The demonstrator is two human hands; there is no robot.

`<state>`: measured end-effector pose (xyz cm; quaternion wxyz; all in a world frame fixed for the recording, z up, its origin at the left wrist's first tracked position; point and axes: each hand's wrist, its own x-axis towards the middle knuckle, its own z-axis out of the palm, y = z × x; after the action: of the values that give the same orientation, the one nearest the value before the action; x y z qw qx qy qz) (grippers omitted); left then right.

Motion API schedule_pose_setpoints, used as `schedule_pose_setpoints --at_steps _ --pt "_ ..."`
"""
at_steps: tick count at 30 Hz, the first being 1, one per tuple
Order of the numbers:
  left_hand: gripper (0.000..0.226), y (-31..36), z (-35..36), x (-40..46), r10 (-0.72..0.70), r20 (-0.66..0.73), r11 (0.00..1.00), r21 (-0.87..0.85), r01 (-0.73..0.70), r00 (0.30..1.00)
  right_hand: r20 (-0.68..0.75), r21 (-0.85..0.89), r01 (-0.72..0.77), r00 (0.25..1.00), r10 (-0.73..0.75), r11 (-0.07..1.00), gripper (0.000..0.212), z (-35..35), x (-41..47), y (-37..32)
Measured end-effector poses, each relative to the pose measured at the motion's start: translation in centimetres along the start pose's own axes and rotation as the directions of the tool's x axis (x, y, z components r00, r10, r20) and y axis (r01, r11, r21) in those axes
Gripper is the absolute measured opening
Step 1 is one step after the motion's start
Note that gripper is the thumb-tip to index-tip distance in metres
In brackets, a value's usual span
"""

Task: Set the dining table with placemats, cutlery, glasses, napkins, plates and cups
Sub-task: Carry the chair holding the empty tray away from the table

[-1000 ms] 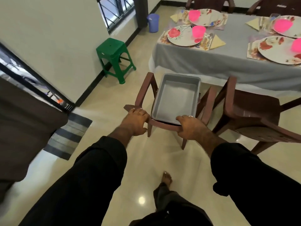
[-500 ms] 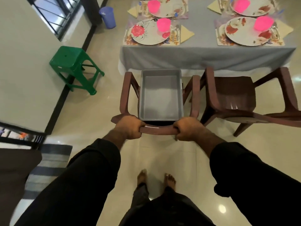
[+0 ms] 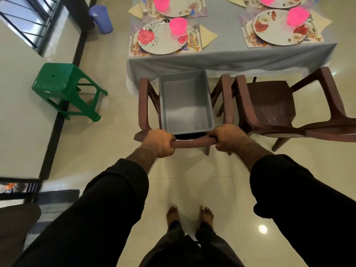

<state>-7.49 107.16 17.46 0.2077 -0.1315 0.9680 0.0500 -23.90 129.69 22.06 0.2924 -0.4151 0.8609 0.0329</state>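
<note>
My left hand [image 3: 159, 143] and my right hand [image 3: 225, 139] are both curled tight around the top rail of the brown chair [image 3: 192, 144], fingers wrapped over its back edge, one near each end. A grey tub [image 3: 185, 102] sits on the seat between the armrests, nothing in it. The chair faces the dining table [image 3: 231, 56], its front near the hanging grey cloth. On the table each place I can see has a flowered plate [image 3: 161, 40] on a placemat [image 3: 194, 46], a pink cup [image 3: 178, 26] on the plate, cutlery [image 3: 193, 32] and a yellow napkin [image 3: 208, 35] beside it. A second brown chair [image 3: 269, 105] stands just right of mine; a green stool [image 3: 63, 87] is off to the left by the wall.
</note>
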Motion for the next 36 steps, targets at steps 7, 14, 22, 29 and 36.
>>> schedule_pose_setpoints --at_steps 7,14,22,29,36 --pt "0.037 0.4 0.5 -1.2 -0.004 0.014 0.999 -0.033 0.004 1.0 -0.016 -0.025 0.014 1.0 -0.014 1.0 0.026 1.7 0.1 0.7" --pt "0.051 0.1 0.6 -1.1 0.008 -0.056 1.0 -0.001 -0.008 0.998 -0.024 -0.044 0.059 0.998 -0.06 0.997 0.02 1.7 0.6 1.0" --pt "0.054 -1.6 -0.5 -0.4 -0.008 -0.009 1.0 -0.004 0.008 1.0 -0.034 -0.044 0.124 0.991 -0.126 0.991 0.015 0.2 2.2 0.1" --pt "0.055 -2.5 -0.2 -1.6 0.008 0.013 1.0 -0.018 -0.008 1.0 -0.049 -0.058 0.138 0.989 -0.141 0.989 0.014 1.3 1.7 -1.1" --pt "0.055 -2.4 0.0 -1.4 -0.003 0.022 0.999 -0.036 0.004 1.0 -0.045 -0.052 0.129 0.99 -0.131 0.99 0.015 1.3 2.0 -0.6"
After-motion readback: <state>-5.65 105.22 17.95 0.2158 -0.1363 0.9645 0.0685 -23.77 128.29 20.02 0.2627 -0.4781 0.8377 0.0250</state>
